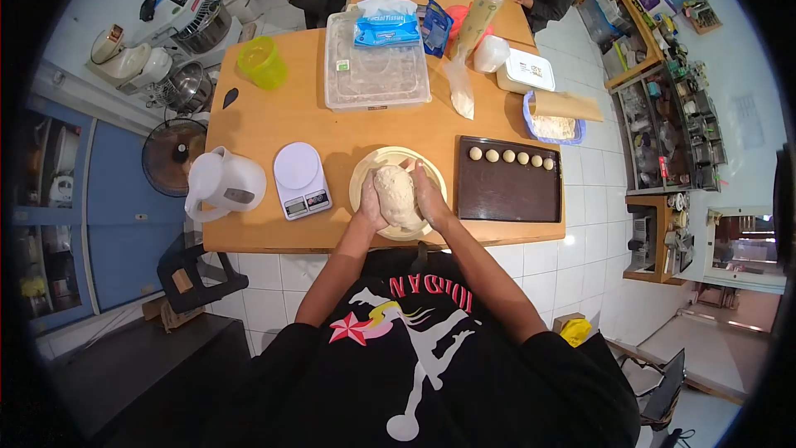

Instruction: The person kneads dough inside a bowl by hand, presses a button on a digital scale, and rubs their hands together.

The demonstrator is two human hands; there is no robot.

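Dough held at cream bowl between left hand and right hand, fingers curved against its sides, finger spacing unclear; scale left of bowl, tray right.

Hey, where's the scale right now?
In the head view, the scale is left of centre on the table, between the white jug and the bowl.

One held dough mass, six dough balls, one scale
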